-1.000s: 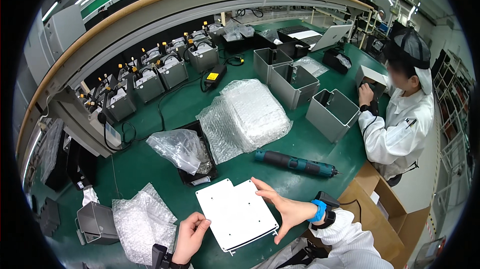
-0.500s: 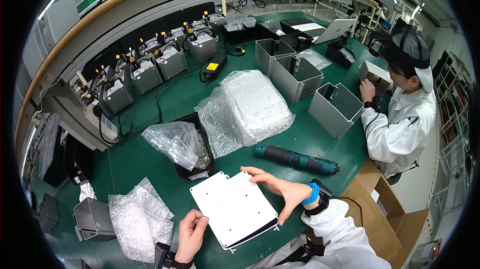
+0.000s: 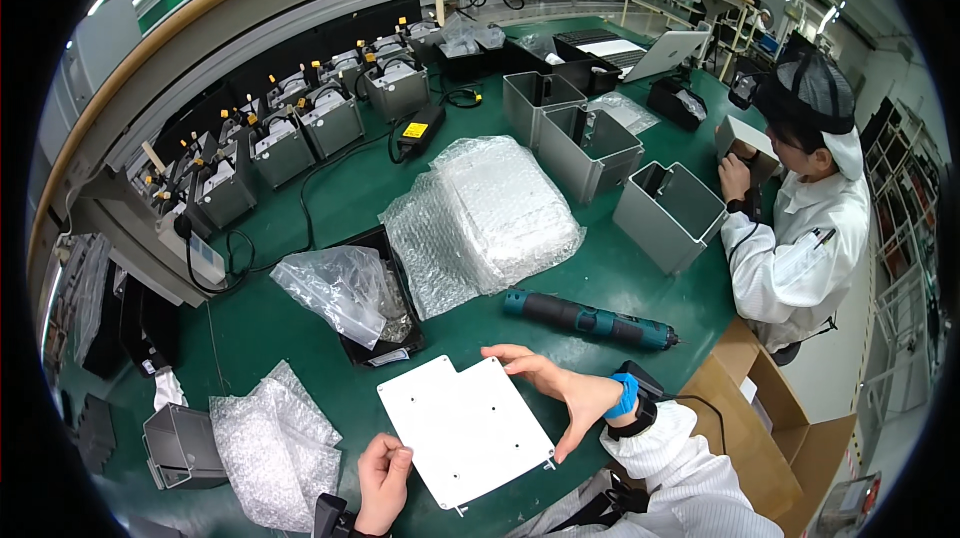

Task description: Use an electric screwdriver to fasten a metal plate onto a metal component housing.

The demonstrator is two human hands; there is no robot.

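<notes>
A flat white panel (image 3: 470, 433) with a notched far edge and several small holes is held between my two hands, close to the front of the green bench. My left hand (image 3: 384, 478) pinches its left edge between thumb and fingers. On the right side, my right hand (image 3: 565, 393) spans the panel, fingertips at the far corner and thumb by the near right corner. Small pegs stick out under its near edge. Beyond it lies a teal and black electric screwdriver (image 3: 590, 320). A black bin (image 3: 408, 343) holding clear plastic bags (image 3: 340, 288) sits at the far left of the panel.
A bubble-wrapped stack (image 3: 505, 213) lies mid-bench, with loose bubble wrap (image 3: 275, 453) at left. Grey open housings (image 3: 670, 218) stand to the right. Assembled grey units (image 3: 330, 123) line the back. A co-worker (image 3: 800, 208) handles a grey housing beside an open cardboard box (image 3: 765, 398).
The panel has tilted slightly, so the dark underside that showed along its near right edge is now hidden. Both hands keep their hold, and the view has shifted a little.
</notes>
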